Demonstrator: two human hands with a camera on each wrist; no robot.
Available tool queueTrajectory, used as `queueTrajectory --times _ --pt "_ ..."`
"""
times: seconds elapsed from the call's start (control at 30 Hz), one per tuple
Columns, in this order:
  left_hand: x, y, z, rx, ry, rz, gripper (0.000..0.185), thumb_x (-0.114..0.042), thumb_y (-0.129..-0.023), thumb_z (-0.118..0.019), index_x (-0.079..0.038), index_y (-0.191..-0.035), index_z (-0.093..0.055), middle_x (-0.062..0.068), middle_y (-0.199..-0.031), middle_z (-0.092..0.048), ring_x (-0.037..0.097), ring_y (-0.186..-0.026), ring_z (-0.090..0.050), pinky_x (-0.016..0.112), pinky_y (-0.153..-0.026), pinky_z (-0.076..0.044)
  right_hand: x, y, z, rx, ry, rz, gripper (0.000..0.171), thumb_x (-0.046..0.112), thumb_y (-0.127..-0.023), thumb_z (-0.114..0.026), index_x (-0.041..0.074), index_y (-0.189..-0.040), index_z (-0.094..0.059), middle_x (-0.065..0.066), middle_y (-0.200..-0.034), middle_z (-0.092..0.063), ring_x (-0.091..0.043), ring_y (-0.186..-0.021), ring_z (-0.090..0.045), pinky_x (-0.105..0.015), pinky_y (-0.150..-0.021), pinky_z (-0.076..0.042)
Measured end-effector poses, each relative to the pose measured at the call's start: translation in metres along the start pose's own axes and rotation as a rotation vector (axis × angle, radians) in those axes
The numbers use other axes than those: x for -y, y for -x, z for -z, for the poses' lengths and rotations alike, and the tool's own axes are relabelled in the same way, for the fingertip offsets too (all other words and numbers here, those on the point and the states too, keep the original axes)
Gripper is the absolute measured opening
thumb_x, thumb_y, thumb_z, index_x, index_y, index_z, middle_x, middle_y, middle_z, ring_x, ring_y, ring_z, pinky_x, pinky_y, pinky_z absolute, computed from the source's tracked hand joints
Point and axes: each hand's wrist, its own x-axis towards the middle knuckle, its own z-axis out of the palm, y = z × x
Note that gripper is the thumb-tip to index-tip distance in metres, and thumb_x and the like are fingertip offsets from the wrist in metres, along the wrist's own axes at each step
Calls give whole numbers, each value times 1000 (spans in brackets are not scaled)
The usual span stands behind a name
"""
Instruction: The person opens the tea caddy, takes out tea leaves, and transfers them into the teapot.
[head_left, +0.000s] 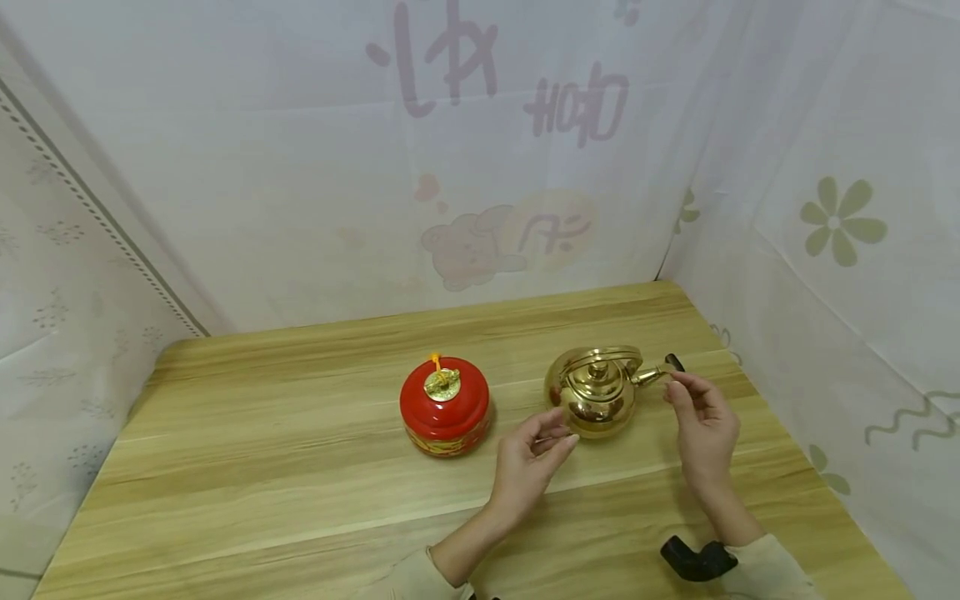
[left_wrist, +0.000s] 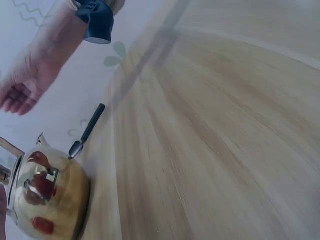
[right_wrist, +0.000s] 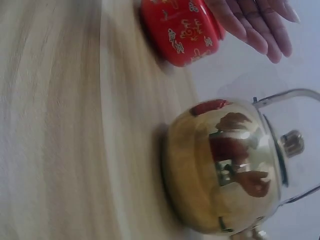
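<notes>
We are closing in on the brass kettle (head_left: 596, 393), which stands on the wooden table (head_left: 300, 467) just right of the red jar (head_left: 446, 406). Our left hand (head_left: 531, 457) hovers at its near-left side, fingers relaxed and empty; our right hand (head_left: 701, 417) hangs by its side handle (black-tipped), loose, holding nothing. Next we would need a grip

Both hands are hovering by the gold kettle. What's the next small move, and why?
Probably bring the right hand slightly forward to pinch the black-tipped side handle. Its fingertips sit right beside that handle without gripping it. The left hand, open, is close to the gold kettle body and could steady it. The red jar stands apart.
</notes>
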Motion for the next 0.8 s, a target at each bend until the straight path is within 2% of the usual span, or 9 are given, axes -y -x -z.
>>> queueTrajectory --times 0.23,0.37,0.47,0.67,0.8 --pt "7 -8 -18 -67 2 4 40 -7 -86 -68 5 -123 -58 20 -119 -63 30 -94 -66 26 -78 -55 -14 4 5 -207 -82 -315 13 2 -89 -61 -4 -101 -60 -3 -84 -61 -10 -72 -59 -16 -66 -53" --pt "9 -12 -29 -108 6 -3 42 -7 -85 -68 5 -124 -57 21 -104 -68 23 -84 -68 22 -68 -55 -25 6 6 -279 -77 -512 16 11 -89 -63 5 -102 -58 0 -89 -60 -8 -73 -58 -15 -66 -52" --pt "10 -16 -35 -124 27 -9 44 -9 -85 -69 4 -125 -56 21 -90 -70 23 -75 -68 17 -62 -52 -33 5 4 -276 -21 -631 25 19 -89 -64 7 -108 -54 4 -90 -58 -7 -76 -56 -14 -68 -51" --pt "12 -24 -47 -146 18 -44 46 -13 -86 -69 4 -127 -55 19 -81 -69 29 -69 -67 16 -59 -52 -45 2 -2 -247 47 -740 34 26 -89 -63 10 -116 -50 4 -94 -50 -5 -82 -52 -13 -69 -49" --pt "15 -29 -53 -173 0 -70 48 -14 -86 -69 7 -127 -54 18 -75 -68 16 -62 -64 18 -55 -52 -50 0 -5 -243 51 -759 30 27 -88 -65 14 -111 -50 6 -93 -50 -2 -78 -52 -13 -65 -47"
